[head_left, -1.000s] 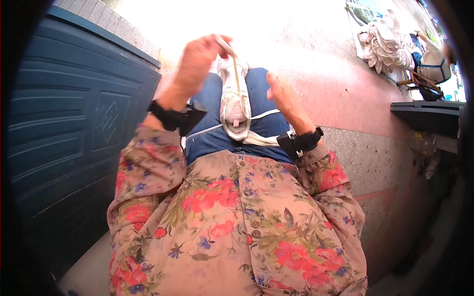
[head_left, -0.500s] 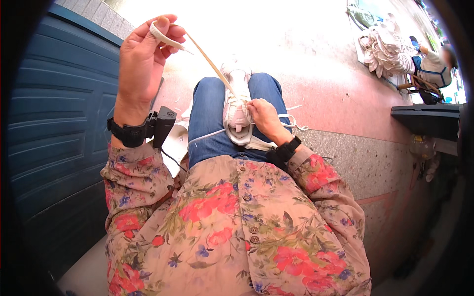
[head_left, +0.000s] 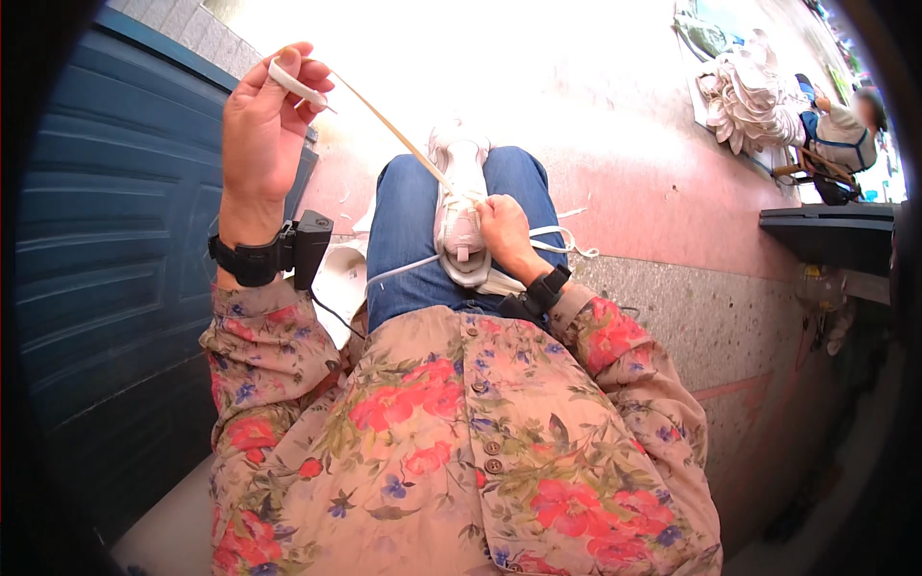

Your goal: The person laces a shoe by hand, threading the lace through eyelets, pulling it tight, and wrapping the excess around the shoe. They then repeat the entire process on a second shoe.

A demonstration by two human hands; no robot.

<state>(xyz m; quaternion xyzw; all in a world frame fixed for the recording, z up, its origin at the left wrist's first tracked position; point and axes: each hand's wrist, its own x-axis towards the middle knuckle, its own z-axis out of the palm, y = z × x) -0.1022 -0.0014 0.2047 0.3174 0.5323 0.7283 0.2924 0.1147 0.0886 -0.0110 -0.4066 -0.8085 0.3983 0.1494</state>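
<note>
White, the shoe [head_left: 466, 165] lies between the thighs of the jeans [head_left: 401, 216], toe pointing away, its opening toward the body. The left hand [head_left: 264, 134] is raised well off to the left, thumb pressed toward the fingertips with a white lace [head_left: 293, 84] in that grip, the other fingers loosely curled. From there a tan strand [head_left: 394, 130] runs straight down to the shoe's lacing; whether the two are one piece, I cannot tell. The right hand [head_left: 509, 235] is closed on the shoe's right side; whether it also pinches lace is hidden.

Slippage looks the main risk: only fingertips hold the high end, so a sharp tug could free it. If the right grip loosened under tension, the shoe could tilt or lift, having just the thighs beneath it. The loose end [head_left: 545, 230] beside the right hand could tangle or catch.
</note>
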